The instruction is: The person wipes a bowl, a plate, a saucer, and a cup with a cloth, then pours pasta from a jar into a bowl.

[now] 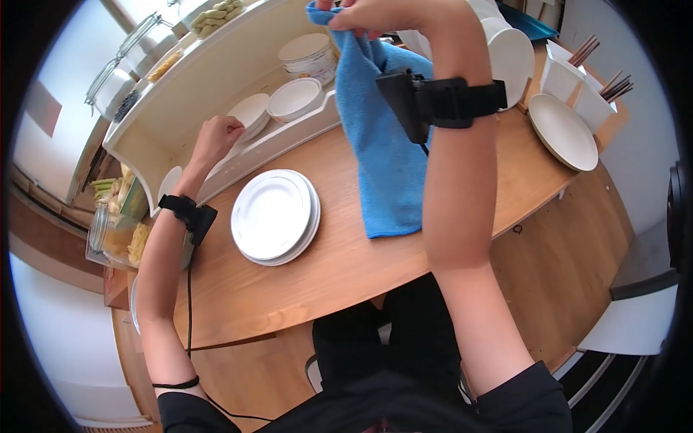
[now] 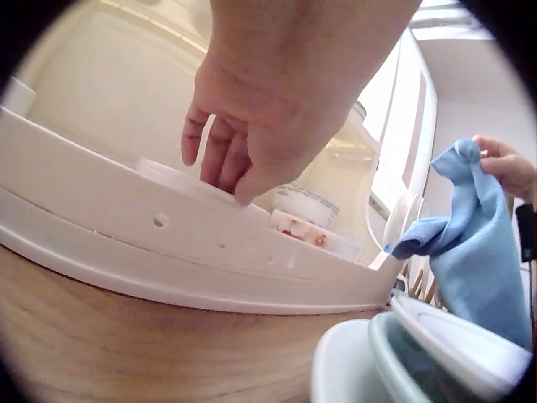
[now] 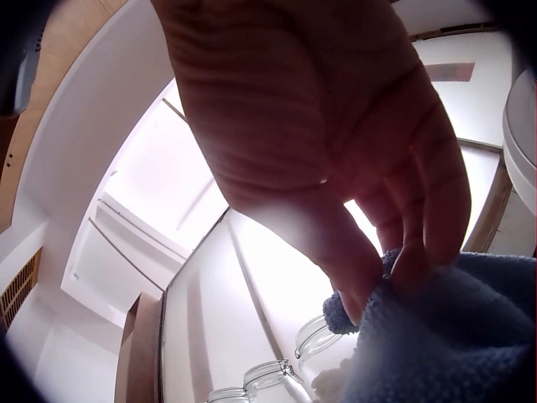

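My right hand [image 1: 393, 16] pinches the top of a blue cloth [image 1: 390, 162], which hangs down over the wooden table. In the right wrist view, thumb and fingers grip the bunched cloth [image 3: 445, 336]. My left hand [image 1: 215, 139] reaches over the front ledge of a cream shelf unit [image 1: 278, 136], close to a stack of white dishes [image 1: 247, 108]. In the left wrist view its bent fingers [image 2: 220, 159] point down behind the ledge by a white rim [image 2: 180, 176]; I cannot tell whether they hold it. A stack of white plates [image 1: 273, 216] sits on the table.
Bowls [image 1: 296, 97] and patterned dishes [image 1: 307, 54] stand on the shelf. Glass jars [image 1: 112, 88] line its top. At the right are a leaning plate [image 1: 563, 132] and white holders [image 1: 593, 101] with chopsticks. Food containers [image 1: 115, 234] stand at the left.
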Motion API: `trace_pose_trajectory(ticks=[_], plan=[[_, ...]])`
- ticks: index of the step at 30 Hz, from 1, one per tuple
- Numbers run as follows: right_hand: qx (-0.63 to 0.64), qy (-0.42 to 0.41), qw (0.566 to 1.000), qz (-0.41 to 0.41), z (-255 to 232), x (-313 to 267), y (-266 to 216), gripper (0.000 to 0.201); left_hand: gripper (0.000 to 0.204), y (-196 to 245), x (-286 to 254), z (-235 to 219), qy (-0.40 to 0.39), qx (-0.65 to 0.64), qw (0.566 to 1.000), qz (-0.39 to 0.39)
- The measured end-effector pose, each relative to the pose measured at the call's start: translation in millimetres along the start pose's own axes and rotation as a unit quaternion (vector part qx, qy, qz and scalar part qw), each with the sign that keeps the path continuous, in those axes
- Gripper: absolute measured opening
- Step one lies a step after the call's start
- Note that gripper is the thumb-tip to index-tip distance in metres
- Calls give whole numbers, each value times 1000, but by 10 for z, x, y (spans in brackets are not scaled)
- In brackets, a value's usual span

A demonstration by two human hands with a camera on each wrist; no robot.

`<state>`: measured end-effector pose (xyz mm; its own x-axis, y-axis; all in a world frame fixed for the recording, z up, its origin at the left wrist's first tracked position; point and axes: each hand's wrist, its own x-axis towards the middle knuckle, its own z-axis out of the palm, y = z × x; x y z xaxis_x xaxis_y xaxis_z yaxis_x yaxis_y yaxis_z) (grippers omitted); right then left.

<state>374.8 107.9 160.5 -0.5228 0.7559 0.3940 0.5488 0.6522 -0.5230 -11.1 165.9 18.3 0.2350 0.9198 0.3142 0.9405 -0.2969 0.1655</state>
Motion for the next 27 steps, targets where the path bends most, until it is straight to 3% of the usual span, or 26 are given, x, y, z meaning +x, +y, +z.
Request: trace_pose_trajectory(ticks=[5, 7, 8, 10, 11, 13, 14, 16, 17, 18, 20, 27], plan=[[-3, -11, 1000, 17, 2, 40, -22, 28, 41, -363, -40, -72, -24, -25, 998, -47], [-14, 3, 1000, 18, 12, -14, -100, 29, 58, -668, -28, 95, -16, -39, 992, -120], [-25, 19, 999, 23, 11, -30, -128, 29, 58, -603, -40, 45, -13, -36, 992, -122], [-15, 13, 1000, 8, 19, 10, -72, 30, 65, -346, -41, -47, -43, -102, 932, -345], [-5, 5, 1000, -5, 35, 37, -33, 30, 65, -315, -34, -65, -40, -102, 932, -345], [-20, 17, 1000, -6, 86, 95, 45, 30, 60, -261, -18, -122, -77, -171, 887, -422], [-33, 28, 999, -4, 87, 111, 57, 29, 60, -306, 1, -116, -74, -172, 887, -422], [-18, 10, 1000, 6, 25, 47, -36, 29, 47, -472, 59, -12, -173, -205, 877, -399], [-2, -8, 1000, 19, 3, 22, -71, 28, 35, -510, 70, 27, -169, -257, 861, -406], [-1, -7, 1000, 17, 12, 40, -46, 28, 35, -588, 87, 51, -167, -255, 862, -406], [-11, 13, 1000, 6, 76, 100, 34, 24, 23, -701, 114, 25, -181, -388, 808, -405], [-46, 44, 998, -10, 210, 180, 138, 29, 26, -516, -46, -285, -58, -379, 837, -390]])
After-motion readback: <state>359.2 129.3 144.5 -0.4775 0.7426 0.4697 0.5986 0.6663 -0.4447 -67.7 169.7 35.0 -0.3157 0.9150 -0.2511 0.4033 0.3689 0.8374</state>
